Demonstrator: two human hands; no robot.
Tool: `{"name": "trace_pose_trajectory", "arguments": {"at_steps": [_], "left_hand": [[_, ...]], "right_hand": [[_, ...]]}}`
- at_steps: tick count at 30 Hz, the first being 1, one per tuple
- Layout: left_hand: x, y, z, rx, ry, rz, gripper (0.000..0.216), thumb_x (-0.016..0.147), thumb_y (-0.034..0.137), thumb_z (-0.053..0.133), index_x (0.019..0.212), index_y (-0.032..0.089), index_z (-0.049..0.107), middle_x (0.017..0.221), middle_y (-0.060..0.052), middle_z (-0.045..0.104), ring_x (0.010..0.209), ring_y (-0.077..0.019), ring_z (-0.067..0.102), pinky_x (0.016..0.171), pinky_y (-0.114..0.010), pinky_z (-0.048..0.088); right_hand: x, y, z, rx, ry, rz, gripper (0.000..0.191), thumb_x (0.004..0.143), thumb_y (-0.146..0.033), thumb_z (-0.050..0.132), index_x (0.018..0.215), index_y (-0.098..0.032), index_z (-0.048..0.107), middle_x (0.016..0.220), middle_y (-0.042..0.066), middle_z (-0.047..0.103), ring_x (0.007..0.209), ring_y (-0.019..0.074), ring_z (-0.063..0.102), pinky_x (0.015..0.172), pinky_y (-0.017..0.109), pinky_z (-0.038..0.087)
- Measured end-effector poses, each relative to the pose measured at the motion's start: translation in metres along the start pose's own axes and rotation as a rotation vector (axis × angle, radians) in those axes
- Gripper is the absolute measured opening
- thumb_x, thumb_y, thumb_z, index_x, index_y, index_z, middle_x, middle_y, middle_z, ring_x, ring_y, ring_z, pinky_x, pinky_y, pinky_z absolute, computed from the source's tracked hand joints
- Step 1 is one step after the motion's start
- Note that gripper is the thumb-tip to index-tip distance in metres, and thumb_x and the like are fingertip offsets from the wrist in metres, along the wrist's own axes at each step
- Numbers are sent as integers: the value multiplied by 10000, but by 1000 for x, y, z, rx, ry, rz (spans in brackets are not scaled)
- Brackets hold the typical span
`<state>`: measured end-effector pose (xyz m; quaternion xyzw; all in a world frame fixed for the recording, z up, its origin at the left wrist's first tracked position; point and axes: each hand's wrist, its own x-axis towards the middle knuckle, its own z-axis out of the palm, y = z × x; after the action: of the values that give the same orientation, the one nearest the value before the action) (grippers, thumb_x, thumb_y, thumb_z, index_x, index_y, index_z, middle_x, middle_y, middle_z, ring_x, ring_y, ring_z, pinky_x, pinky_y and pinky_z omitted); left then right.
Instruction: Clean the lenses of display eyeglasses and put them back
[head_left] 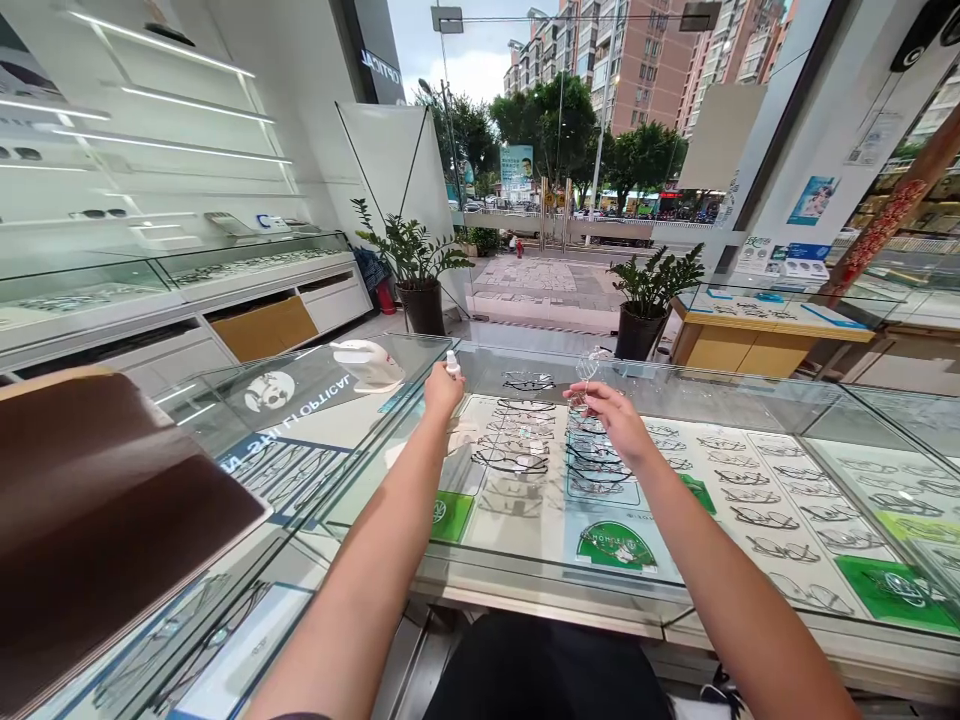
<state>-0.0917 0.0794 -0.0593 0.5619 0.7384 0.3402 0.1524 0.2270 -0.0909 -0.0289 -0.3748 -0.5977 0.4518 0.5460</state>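
White plastic shows above the left hand, a small bottle gripped upright in its closed fist; well apart to the right and roughly level, the right hand's fingertips pinch clear glasses, whose long axis seems to slant upward. Below, a glass display case contains rows of spectacles and green cards; beyond, dark pots hold leafy plants.

Bottle partly hidden, brown panel cropped

Counter top: smooth, glossy glass. Bottle: plastic (by its look). Brown panel: smooth, glossy.
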Motion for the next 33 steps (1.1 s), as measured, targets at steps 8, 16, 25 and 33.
{"name": "trace_pose_trajectory", "arguments": {"at_steps": [8, 16, 25, 33], "left_hand": [[-26, 31, -40, 109, 328, 74, 644, 771, 231, 760, 1328, 131, 455, 1446, -257, 534, 1353, -398, 531, 1088, -458, 412], [-26, 23, -49, 418, -499, 58, 286, 594, 246, 896, 734, 194, 652, 859, -121, 741, 951, -367, 713, 859, -408, 491], [-21, 21, -74, 254, -457, 180, 298, 670, 433, 804, 777, 179, 691, 925, -124, 751, 881, -309, 674, 767, -350, 469], [-54, 56, -75, -826, -474, 351, 571, 724, 629, 841, 982, 133, 726, 781, -28, 677, 640, -127, 540, 601, -232, 378]], "right_hand": [[-1, -1, 0, 13, 7, -10, 291, 928, -383, 611, 1166, -266, 731, 1241, 57, 760, 1164, 249, 643, 905, 359, 461], [-2, -1, 0, 11, -1, -10, 294, 928, -385, 617, 1172, -273, 735, 1238, 50, 763, 1167, 252, 644, 906, 360, 463], [0, 2, -3, 31, 5, 1, 252, 923, -359, 616, 1123, -283, 751, 1229, 42, 760, 1159, 249, 636, 902, 360, 447], [-1, -7, 0, 42, 7, -31, 222, 919, -306, 574, 1047, -259, 749, 1176, 42, 758, 1114, 230, 621, 910, 355, 438]]}}
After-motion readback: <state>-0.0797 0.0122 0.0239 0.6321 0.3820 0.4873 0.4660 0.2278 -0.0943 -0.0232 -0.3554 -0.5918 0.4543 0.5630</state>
